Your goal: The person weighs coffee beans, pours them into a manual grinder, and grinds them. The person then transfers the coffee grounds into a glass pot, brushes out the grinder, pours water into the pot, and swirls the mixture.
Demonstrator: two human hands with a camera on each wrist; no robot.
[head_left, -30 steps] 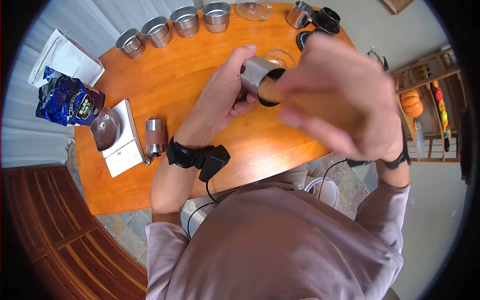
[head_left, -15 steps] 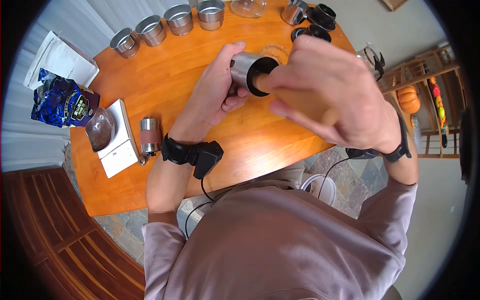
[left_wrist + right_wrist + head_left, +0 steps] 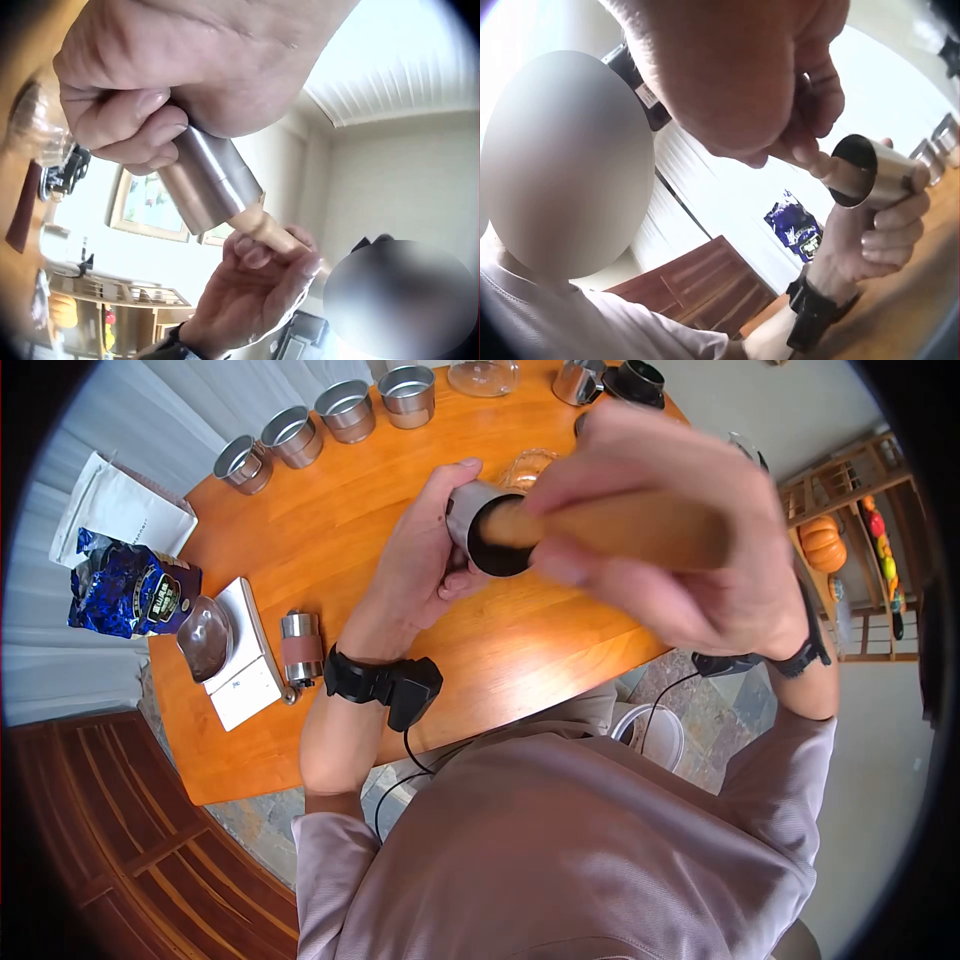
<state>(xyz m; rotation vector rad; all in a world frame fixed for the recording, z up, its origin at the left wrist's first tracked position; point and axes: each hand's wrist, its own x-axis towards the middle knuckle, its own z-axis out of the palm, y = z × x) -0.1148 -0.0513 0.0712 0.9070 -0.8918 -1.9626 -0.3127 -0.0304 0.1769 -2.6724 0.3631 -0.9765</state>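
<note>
My left hand (image 3: pixel 425 545) is curled round a metal cylinder (image 3: pixel 214 176) held above the table. The cylinder's dark open mouth is tilted toward my right hand (image 3: pixel 750 590). Between its thumb and fingers, the right hand pinches a wooden-handled tool (image 3: pixel 640 525). The tool's far end goes into the mouth of the cylinder, where its tip is hidden. From the right wrist view, the turned wooden neck shows just inside the rim. Behind the cylinder, a clear glass vessel (image 3: pixel 525 468) stands on the table, partly covered by the hands.
Several metal cups (image 3: pixel 345 410) line the back edge. At the left are a white bag (image 3: pixel 130 510), a blue foil bag (image 3: pixel 115 595), a white scale (image 3: pixel 245 695) bearing a dark dish (image 3: pixel 207 638), and a brown-banded metal cylinder (image 3: pixel 300 648). A metal pitcher (image 3: pixel 578 382) stands at the back right.
The tool moves about in the cylinder's mouth, and more of its handle now shows. The cylinder's mouth has turned more toward the head camera. Both hands keep their hold.
</note>
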